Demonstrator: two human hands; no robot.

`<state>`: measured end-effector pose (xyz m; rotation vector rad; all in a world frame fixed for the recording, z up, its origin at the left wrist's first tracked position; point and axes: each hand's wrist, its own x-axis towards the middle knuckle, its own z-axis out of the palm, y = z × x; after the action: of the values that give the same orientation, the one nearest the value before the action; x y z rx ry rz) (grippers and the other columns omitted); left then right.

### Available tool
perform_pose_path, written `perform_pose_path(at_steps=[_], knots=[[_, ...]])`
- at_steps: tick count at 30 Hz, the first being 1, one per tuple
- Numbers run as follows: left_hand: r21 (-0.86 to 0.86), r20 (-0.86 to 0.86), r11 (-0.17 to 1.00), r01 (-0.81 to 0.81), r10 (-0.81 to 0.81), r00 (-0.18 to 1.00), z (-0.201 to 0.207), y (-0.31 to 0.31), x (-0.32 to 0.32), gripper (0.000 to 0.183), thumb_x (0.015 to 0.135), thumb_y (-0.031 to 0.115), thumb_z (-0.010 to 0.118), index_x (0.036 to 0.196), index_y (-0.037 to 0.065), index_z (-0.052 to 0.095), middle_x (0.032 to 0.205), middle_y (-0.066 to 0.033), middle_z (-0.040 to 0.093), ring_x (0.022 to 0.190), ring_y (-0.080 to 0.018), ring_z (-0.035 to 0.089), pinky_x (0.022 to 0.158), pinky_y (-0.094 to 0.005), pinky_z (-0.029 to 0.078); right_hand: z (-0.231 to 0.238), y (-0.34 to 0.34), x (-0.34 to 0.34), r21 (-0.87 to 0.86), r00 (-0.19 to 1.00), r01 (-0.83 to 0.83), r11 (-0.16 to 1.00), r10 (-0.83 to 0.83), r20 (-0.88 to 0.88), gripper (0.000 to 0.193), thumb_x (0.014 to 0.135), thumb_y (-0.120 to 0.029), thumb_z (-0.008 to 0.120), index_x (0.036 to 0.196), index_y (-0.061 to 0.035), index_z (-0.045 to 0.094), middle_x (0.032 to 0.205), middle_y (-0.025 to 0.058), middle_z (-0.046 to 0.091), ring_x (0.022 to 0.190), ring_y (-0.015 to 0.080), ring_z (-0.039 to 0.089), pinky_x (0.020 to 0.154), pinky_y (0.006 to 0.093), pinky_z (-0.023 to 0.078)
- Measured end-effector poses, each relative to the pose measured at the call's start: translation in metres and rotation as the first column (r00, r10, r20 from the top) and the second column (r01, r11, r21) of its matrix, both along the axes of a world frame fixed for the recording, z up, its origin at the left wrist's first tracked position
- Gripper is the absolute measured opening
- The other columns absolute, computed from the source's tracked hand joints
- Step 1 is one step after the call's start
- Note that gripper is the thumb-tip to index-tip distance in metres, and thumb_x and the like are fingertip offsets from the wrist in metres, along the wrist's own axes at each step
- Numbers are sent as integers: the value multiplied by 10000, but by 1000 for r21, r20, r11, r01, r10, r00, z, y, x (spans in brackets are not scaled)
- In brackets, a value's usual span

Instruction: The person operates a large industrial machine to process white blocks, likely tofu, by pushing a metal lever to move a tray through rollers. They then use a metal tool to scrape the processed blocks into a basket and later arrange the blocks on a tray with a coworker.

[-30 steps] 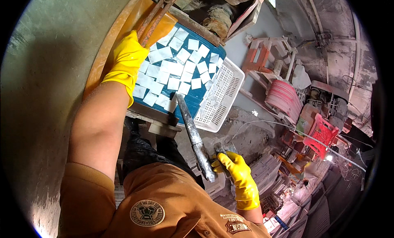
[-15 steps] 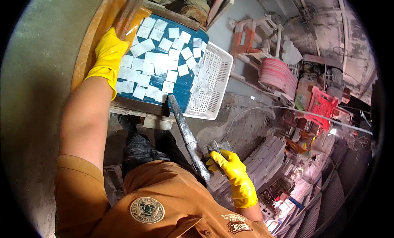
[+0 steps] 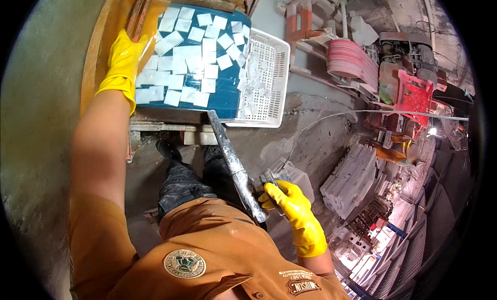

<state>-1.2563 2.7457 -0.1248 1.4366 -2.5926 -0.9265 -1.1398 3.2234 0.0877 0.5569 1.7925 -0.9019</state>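
Rusty bars [image 3: 138,15] | further left in view | hands [image 3: 122,54] [image 3: 291,202] still gripping: left, bars; right, tool [image 3: 267,178]

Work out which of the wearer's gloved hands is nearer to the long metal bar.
Right. The right hand is just beside the metal bar's lower end, to its right; the left hand is farther off, up and left of its upper end.

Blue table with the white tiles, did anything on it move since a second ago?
The blue table, its white tiles and the white basket sit further left and higher, turned a little; the view seems to have swung.

No grip visibly changed: the left hand stays by the rusty bars, the right hand beside the metal pipe.
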Motion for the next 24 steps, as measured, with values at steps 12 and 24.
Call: perform_pose_path(at_steps=[12, 24], knots=[[-34, 96, 999, -40, 43, 994, 4, 5, 26, 639, 878, 462, 762, 1350, 59, 610, 1292, -205, 693, 1194, -390, 667, 1008, -456, 519, -14, -8, -4, -51, 999, 14, 999, -12, 31, 465, 1015, -437, 672, 1151, 7, 707, 981, 94, 765, 827, 156, 704, 773, 293, 546], [-79, 75, 996, -48, 54, 996, -4, 5, 29, 581, 875, 464, 760, 1296, 82, 640, 1261, -204, 705, 1167, -393, 677, 990, -470, 525, -16, -1, 2, -36, 997, 71, 997, -70, 33, 469, 1010, -437, 676, 1148, 10, 709, 966, 99, 767, 811, 162, 701, 765, 294, 553]])
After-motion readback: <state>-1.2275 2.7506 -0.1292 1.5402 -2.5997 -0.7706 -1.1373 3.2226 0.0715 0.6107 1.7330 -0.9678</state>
